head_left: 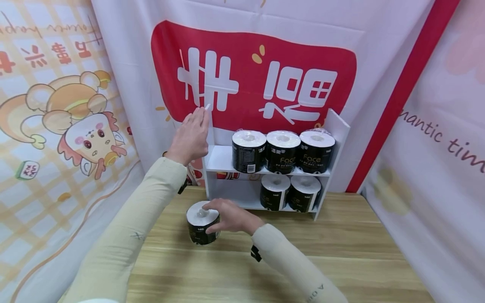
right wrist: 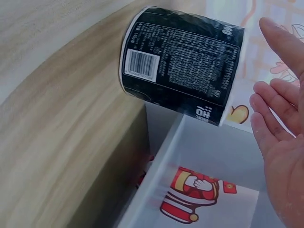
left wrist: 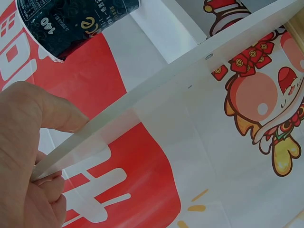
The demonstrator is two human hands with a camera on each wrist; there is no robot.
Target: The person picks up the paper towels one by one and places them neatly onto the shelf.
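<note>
My left hand point(head_left: 191, 136) pinches the upper end of the white shelf's left side panel point(left wrist: 107, 114). The left wrist view shows the thumb on one side of the panel and the curled fingers on the other. A toilet paper roll point(head_left: 201, 235) in a black and white wrapper stands at the table's left, in front of the shelf. My right hand point(head_left: 233, 216) hovers beside this roll, with thumb and fingers spread. In the right wrist view a gap shows between the fingers point(right wrist: 270, 99) and the roll point(right wrist: 185, 61), whose barcode side faces that camera.
The two-tier white shelf point(head_left: 217, 158) stands at the back of the wooden table point(head_left: 341, 248). Three wrapped rolls point(head_left: 282, 158) fill the right of its upper tier, and two rolls point(head_left: 273, 198) stand on the lower tier. Printed cloth point(head_left: 125, 50) hangs behind and at both sides.
</note>
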